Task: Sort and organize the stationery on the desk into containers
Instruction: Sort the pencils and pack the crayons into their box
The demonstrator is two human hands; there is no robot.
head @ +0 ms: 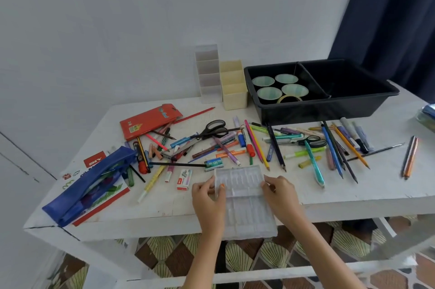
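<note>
left hand (207, 191) and right hand (279, 191) each pinching a side of the clear plastic tray (244, 199) at the desk (164, 204) front edge; keep it level, seat it fully on before loading pens.

Both bare forearms reach forward over the near edge of the surface (164, 208). The left hand (207, 194) pinches the left rim of a clear plastic tray (244, 204), thumb on top. The right hand (281, 192) clasps the tray's right rim, fingers curled over it, wrist bent slightly inward.
</note>
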